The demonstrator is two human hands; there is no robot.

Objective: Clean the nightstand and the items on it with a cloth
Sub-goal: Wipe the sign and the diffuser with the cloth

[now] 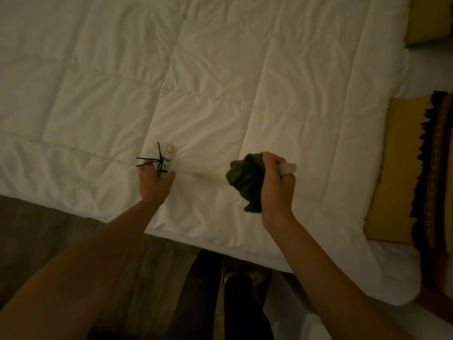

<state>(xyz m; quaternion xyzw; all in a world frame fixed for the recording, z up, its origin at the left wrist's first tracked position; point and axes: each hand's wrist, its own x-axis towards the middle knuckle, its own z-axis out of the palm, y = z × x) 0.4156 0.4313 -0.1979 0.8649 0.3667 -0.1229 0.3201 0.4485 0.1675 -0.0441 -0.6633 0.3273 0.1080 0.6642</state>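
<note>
Head view: my left hand (154,185) pinches a small clear reed diffuser (164,160) set on the white duvet (220,69), its black sticks splaying left and upward. My right hand (275,185) grips a bunched green cloth (245,182) and a white object (286,168) whose long axis runs left to right. Yellow pillows (392,173) lie on the right.

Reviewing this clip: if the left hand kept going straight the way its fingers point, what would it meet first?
The left hand already holds a small clear item with black sticks. Just beyond, along the same line, lies a white round object on the duvet; probably that first, though depth is unclear.
</note>
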